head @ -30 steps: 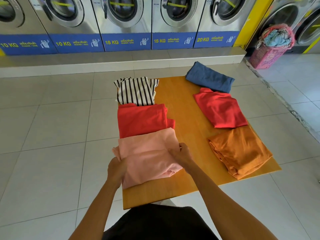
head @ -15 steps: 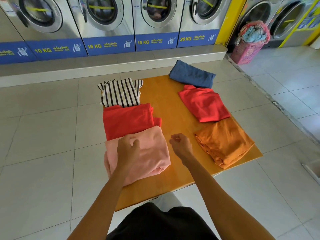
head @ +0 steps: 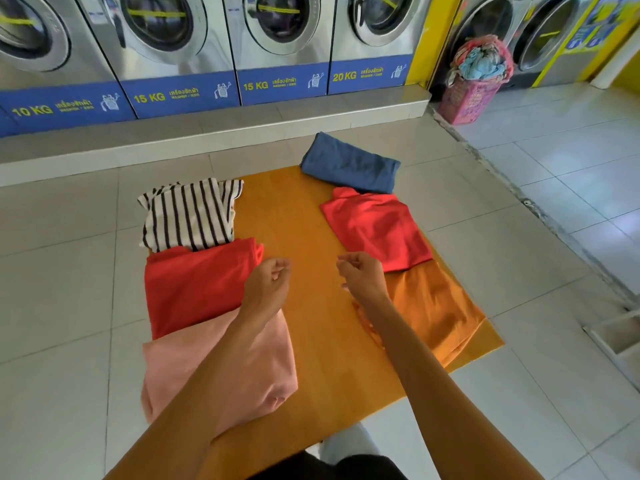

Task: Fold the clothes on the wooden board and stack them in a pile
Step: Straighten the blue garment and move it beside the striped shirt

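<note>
Hovering empty-handed over six folded garments laid in two rows on the orange wooden board (head: 304, 237).

Left row: striped black-and-white top (head: 188, 216), red shirt (head: 194, 285), pink shirt (head: 221, 368); loosely curled left hand (head: 268, 284), right hand (head: 363, 275) hold nothing; right row: blue cloth (head: 349, 164), red shirt (head: 375, 228), orange garment (head: 433, 306), seemingly awaiting stacking.

The wooden board (head: 304, 237) looks smooth with a slight sheen, and the folded clothes on it are soft matt cloth. Glossy tiles (head: 69, 289) cover the floor; the washing machines (head: 284, 36) are brushed metal.
</note>
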A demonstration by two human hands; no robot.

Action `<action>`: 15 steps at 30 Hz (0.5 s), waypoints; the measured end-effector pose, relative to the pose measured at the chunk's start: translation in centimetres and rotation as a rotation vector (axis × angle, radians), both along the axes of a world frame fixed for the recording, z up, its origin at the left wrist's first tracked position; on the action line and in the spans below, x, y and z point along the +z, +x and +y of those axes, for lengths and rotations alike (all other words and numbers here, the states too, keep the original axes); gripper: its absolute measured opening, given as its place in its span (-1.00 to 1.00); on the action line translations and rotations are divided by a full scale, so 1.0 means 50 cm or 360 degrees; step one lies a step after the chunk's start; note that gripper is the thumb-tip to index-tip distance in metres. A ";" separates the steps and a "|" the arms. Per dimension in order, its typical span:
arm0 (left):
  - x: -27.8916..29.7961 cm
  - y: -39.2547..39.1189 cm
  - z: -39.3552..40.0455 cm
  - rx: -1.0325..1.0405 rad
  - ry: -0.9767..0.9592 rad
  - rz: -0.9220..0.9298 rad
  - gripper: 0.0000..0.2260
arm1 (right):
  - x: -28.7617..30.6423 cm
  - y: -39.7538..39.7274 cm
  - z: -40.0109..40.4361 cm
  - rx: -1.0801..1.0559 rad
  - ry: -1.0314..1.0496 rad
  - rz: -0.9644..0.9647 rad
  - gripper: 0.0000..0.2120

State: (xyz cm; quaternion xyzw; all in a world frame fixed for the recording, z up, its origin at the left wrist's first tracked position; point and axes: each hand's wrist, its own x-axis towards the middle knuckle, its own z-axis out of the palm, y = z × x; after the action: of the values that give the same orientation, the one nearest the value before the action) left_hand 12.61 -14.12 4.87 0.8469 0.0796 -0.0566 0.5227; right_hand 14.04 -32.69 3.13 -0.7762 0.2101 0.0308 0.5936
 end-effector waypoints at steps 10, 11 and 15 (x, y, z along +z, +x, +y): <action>-0.033 0.343 -0.105 -0.0051 0.0148 0.0143 -0.79 | -0.011 0.308 -0.240 -0.0169 0.0029 0.0026 -0.94; -0.041 0.379 -0.114 -0.0053 0.0155 0.0157 -0.80 | -0.021 0.345 -0.260 -0.0189 0.0022 0.0017 -0.95; -0.070 0.508 -0.140 -0.0011 0.0210 0.0202 -0.78 | -0.046 0.470 -0.309 -0.0260 -0.0227 0.0049 -0.72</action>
State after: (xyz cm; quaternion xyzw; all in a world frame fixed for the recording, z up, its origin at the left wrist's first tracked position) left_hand 37.99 -21.15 1.36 0.8745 0.1133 -0.1066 0.4594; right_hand 37.54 -48.16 0.86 -0.7962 0.2836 -0.0208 0.5341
